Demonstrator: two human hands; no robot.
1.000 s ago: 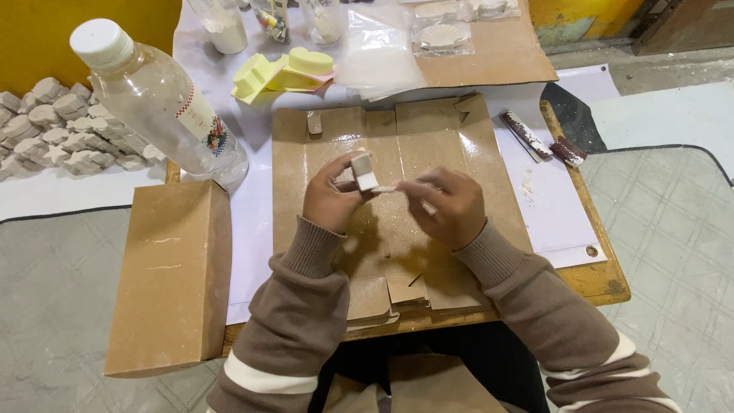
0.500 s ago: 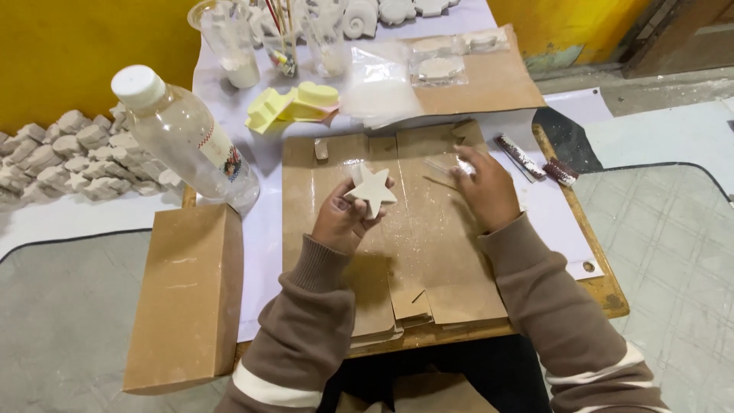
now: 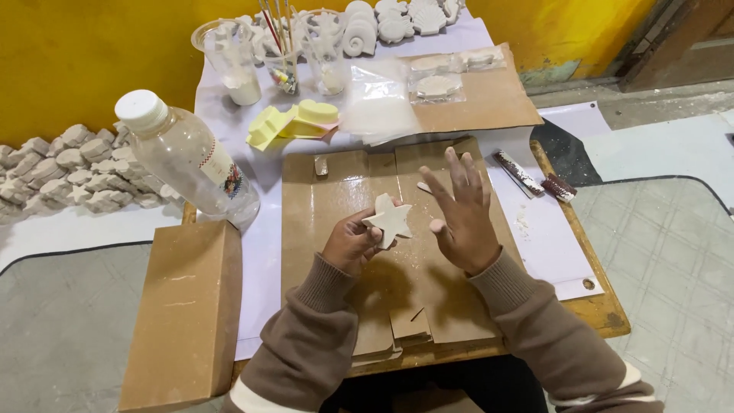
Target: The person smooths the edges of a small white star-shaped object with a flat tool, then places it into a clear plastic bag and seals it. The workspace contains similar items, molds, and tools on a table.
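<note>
Holding a white star-shaped plaster piece (image 3: 389, 219) in the fingertips of the left hand (image 3: 353, 243), pinched at its lower edge, raised just above the brown cardboard sheet (image 3: 336, 191) in the middle of the small wooden table (image 3: 604, 312). Keeping the right hand (image 3: 462, 218) empty and spread, fingers apart, just beside the star and not touching it. Lying flat over most of the table, under the cardboard, a white paper (image 3: 543, 245). At left, tilted on its side, a clear plastic bottle (image 3: 187, 162) with white cap, and near it a tall brown cardboard box (image 3: 185, 313). Further back, yellow moulds (image 3: 294, 122), a cup with thin brushes (image 3: 281, 65), clear plastic bags (image 3: 380, 107), white shell-shaped casts (image 3: 394, 19). Behind all, a yellow wall (image 3: 84, 53); along its foot at far left, a heap of small pale casts (image 3: 61, 172). Below, grey tiled floor (image 3: 673, 252).
</note>
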